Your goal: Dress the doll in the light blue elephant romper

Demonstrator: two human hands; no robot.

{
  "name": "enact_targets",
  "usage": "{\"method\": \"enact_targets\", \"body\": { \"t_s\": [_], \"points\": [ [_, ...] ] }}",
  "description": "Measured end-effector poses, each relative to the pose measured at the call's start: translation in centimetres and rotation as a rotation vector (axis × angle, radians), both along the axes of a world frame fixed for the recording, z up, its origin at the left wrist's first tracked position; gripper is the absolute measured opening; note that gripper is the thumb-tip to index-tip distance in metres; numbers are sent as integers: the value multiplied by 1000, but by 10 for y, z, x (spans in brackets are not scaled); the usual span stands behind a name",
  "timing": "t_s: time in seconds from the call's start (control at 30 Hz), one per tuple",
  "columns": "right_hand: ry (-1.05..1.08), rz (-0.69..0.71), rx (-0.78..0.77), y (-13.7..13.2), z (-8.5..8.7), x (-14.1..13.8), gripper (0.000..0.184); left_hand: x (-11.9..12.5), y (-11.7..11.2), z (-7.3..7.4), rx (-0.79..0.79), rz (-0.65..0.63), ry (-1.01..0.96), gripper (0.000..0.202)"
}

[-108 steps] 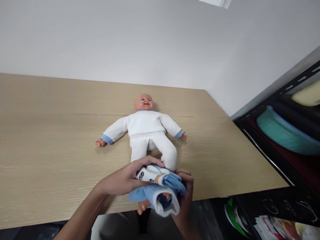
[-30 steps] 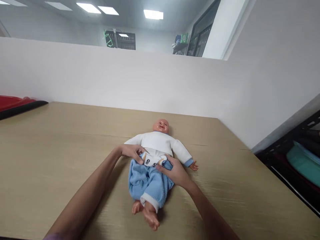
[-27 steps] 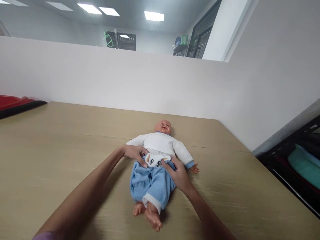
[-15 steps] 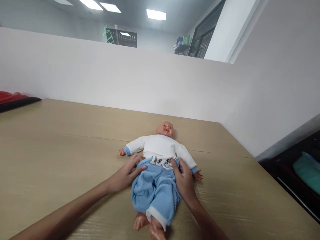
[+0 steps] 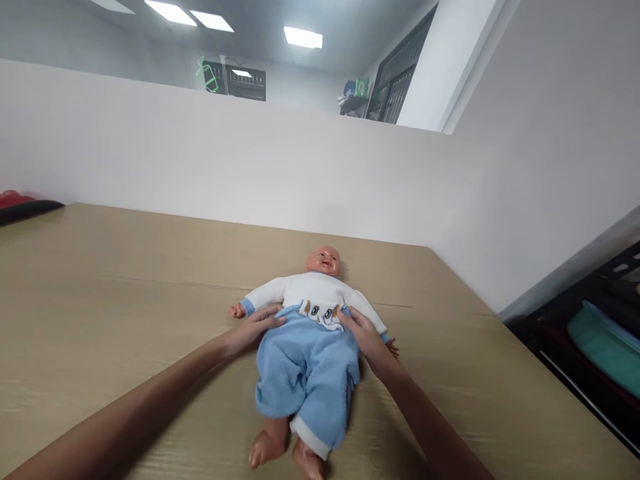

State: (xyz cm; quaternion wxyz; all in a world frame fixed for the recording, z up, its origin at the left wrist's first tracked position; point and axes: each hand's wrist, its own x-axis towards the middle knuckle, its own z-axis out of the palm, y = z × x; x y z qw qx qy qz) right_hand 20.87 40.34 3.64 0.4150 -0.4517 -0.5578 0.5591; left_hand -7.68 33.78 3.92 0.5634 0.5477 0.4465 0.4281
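A baby doll (image 5: 323,261) lies on its back on the table, head away from me and bare feet toward me. It wears a white top (image 5: 313,288) with blue cuffs and fuzzy blue trousers (image 5: 300,353) with white hems. Two printed eyes show at the crumpled waist. My left hand (image 5: 256,327) grips the trousers' waist at the doll's left-hand side in view, thumb on top. My right hand (image 5: 366,335) pinches the waist edge opposite. The fingertips beneath the cloth are hidden.
The doll lies on a wide wood-coloured table (image 5: 150,300) against a white wall (image 5: 225,153). At the far left sits a red item (image 5: 15,198) with a black edge. A dark rack (image 5: 555,340) with teal cloth (image 5: 603,347) stands beyond the right edge.
My hands have drawn the trousers' waist slightly up toward the doll's chest. The legs of the trousers look straighter, and more of the feet shows. The view has shifted a little.
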Motion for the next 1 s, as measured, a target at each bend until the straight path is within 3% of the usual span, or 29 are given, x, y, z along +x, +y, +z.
{"method": "enact_targets", "body": {
  "t_s": [0.1,0.2,0.27,0.37,0.43,0.57,0.73,0.8,0.9,1.0],
  "points": [
    [-47,118,22,-18,-9,23,53,-16,-21,2,11,-67,74,27],
    [-160,163,128,-28,-18,37,44,-19,-34,1,133,-73,170,29],
    [-181,94,217,-25,-18,34,42,-11,-30,-3,198,76,206,30],
    [-120,-55,279,-7,-14,14,44,6,-8,-12,157,386,269,26],
    [-114,-137,276,6,-16,0,48,13,10,-16,124,446,290,23],
    [-184,-140,280,9,-29,-1,44,8,20,-18,138,330,296,30],
    [-314,39,310,-24,-36,41,21,-17,-8,-15,291,10,388,41],
    [-386,117,379,-35,-36,53,21,-20,-17,-14,337,-69,406,44],
    [-328,159,386,-42,-44,53,35,-12,-22,-15,342,-56,322,48],
    [-85,-83,166,-44,-64,37,44,7,-25,-21,175,97,20,50]
  ]
}}
